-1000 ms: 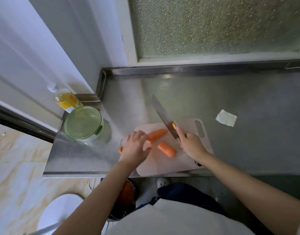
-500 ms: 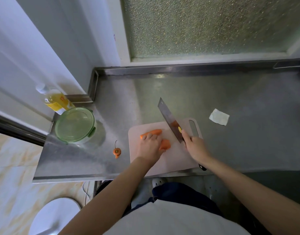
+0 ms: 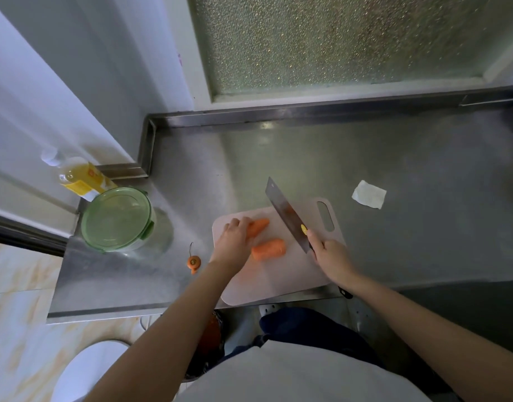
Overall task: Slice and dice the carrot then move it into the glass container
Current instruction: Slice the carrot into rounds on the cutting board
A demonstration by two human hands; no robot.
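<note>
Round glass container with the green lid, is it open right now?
No, the green plastic lid lies flat over the mouth of the round glass container, covering it fully.

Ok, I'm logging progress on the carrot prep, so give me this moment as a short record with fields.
left hand: holds the tapered carrot piece on the cutting board
right hand: grips the knife, blade clear of both pieces
thick carrot piece: loose on the board, between the hands
carrot top: on the counter, left of the board
glass container: green lid on, far left
progress: two large pieces, nothing diced
other: bottle behind the container; paper scrap right of the board
</note>
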